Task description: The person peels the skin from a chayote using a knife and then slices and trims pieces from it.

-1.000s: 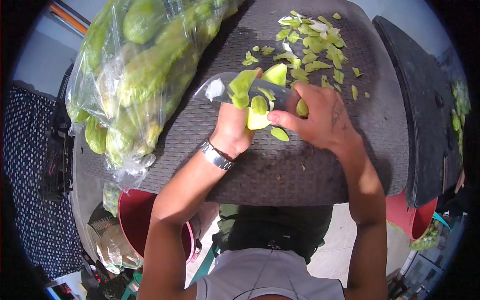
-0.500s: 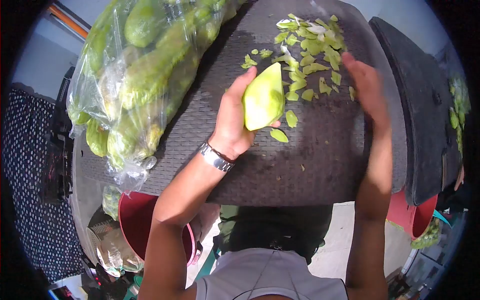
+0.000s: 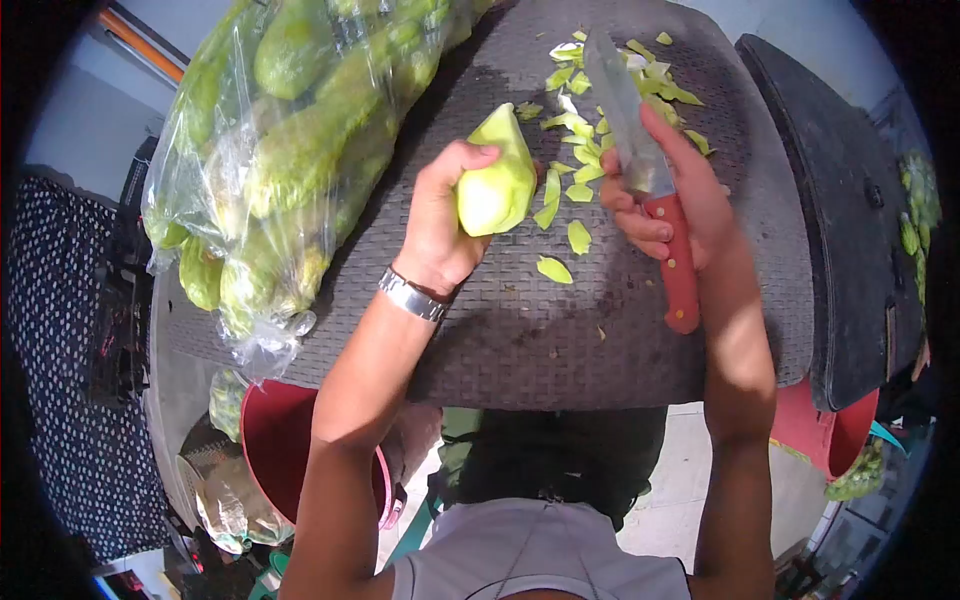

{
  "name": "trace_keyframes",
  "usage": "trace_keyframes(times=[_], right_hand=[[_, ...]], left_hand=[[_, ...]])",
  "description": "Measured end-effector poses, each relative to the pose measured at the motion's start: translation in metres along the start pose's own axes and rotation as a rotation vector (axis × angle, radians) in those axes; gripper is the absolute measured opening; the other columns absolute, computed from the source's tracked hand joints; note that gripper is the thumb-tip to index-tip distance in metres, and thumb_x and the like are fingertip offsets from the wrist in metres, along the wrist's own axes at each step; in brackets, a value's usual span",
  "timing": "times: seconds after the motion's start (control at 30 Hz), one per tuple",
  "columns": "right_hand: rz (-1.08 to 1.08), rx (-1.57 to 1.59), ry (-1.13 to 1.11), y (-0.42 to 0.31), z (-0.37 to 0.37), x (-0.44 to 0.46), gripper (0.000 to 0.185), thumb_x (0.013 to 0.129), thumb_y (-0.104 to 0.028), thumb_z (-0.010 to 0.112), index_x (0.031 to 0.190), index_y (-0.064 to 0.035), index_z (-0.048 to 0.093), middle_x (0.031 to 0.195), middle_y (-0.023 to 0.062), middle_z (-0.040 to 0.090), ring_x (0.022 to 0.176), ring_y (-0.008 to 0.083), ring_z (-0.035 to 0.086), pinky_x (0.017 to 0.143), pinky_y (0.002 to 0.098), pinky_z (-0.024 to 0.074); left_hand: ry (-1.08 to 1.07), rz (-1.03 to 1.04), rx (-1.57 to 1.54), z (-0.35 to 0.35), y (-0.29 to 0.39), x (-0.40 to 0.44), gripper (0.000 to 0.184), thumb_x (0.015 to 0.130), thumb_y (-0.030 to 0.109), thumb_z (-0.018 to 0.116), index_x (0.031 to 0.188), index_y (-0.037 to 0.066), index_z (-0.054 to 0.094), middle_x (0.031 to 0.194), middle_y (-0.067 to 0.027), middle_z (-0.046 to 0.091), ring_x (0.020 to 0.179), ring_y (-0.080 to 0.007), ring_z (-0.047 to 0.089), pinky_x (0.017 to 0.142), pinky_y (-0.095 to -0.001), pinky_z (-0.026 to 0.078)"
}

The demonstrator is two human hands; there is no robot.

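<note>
My left hand is wrapped round a peeled, pale green chayote, its narrow end pointing away from me. A broad-bladed knife with a red handle is in my right hand. Its blade points up and away, with my fingers about the base of the blade and the top of the handle. Between and beyond my hands, green peelings lie scattered on the dark woven-textured tabletop. The blade is above some of them and apart from the chayote.
A clear plastic bag full of chayotes fills the table's left side. A black chair back or panel stands along the right edge. Below the table are a red bucket at left and another red container at right.
My right hand, without the knife in view before, now holds it and has come nearer the chayote. My left hand has shifted slightly left and tilted the chayote.
</note>
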State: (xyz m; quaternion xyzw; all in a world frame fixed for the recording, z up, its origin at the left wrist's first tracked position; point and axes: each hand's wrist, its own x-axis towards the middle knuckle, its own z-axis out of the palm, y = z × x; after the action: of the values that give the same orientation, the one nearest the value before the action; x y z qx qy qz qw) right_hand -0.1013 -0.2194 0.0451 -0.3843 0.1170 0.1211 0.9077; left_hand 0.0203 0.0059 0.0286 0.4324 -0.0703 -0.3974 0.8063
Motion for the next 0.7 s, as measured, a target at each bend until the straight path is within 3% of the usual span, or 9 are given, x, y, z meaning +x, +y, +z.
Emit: trace_keyframes(times=[0.13,0.23,0.4,0.53,0.63,0.7], right_hand=[[-0.020,-0.166,0.235,0.004,0.009,-0.001,0.059,0.106,-0.063,0.043,0.107,-0.0070,0.061,0.081,0.0066,0.058,0.039,0.0102,0.042,0.032,0.0261,0.0376],[-0.110,-0.622,0.551,0.007,0.024,-0.005,0.056,0.106,-0.062,0.045,0.109,-0.0084,0.061,0.082,0.0045,0.058,0.044,0.0087,0.045,0.036,0.0248,0.0358],[-0.332,-0.792,0.534,0.017,-0.003,0.006,0.037,0.104,-0.045,0.054,0.113,-0.0102,0.062,0.084,0.0035,0.059,0.051,0.0083,0.048,0.045,0.0248,0.0374],[-0.343,-0.848,0.605,0.018,-0.003,0.009,0.027,0.102,-0.031,0.055,0.117,-0.0095,0.061,0.088,0.0047,0.062,0.055,0.0097,0.051,0.049,0.0262,0.0412],[-0.375,-0.967,0.733,0.020,-0.001,0.009,0.030,0.103,-0.035,0.057,0.121,-0.0100,0.060,0.083,0.0049,0.063,0.052,0.0108,0.051,0.047,0.0281,0.0420],[-0.402,-0.992,0.792,0.017,-0.005,0.010,0.034,0.102,-0.035,0.060,0.120,-0.0061,0.061,0.084,0.0089,0.067,0.058,0.0158,0.059,0.054,0.0334,0.0483]], left_hand=[[-0.053,-0.042,-0.057,-0.003,0.003,0.002,0.056,0.089,0.034,0.064,0.132,-0.002,0.061,0.120,-0.0233,0.070,0.095,-0.0323,0.072,0.083,-0.0419,0.059],[-0.076,-0.039,-0.047,-0.007,0.003,0.002,0.054,0.088,0.027,0.065,0.132,-0.004,0.061,0.120,-0.0225,0.070,0.098,-0.0338,0.072,0.090,-0.0444,0.059],[-0.105,-0.008,-0.045,-0.006,-0.002,0.001,0.051,0.086,0.017,0.065,0.131,-0.007,0.060,0.120,-0.0205,0.070,0.107,-0.0360,0.070,0.100,-0.0504,0.058],[-0.118,-0.023,-0.086,-0.007,-0.003,0.002,0.051,0.086,0.016,0.066,0.130,-0.008,0.059,0.119,-0.0196,0.070,0.108,-0.0360,0.070,0.099,-0.0525,0.058],[-0.117,-0.032,-0.035,-0.010,-0.004,0.005,0.049,0.089,0.022,0.068,0.128,-0.006,0.060,0.115,-0.0200,0.070,0.101,-0.0356,0.071,0.093,-0.0513,0.059],[-0.116,-0.067,0.016,-0.012,-0.001,0.005,0.048,0.091,0.028,0.070,0.127,-0.003,0.061,0.112,-0.0202,0.071,0.096,-0.0352,0.071,0.088,-0.0489,0.061]])
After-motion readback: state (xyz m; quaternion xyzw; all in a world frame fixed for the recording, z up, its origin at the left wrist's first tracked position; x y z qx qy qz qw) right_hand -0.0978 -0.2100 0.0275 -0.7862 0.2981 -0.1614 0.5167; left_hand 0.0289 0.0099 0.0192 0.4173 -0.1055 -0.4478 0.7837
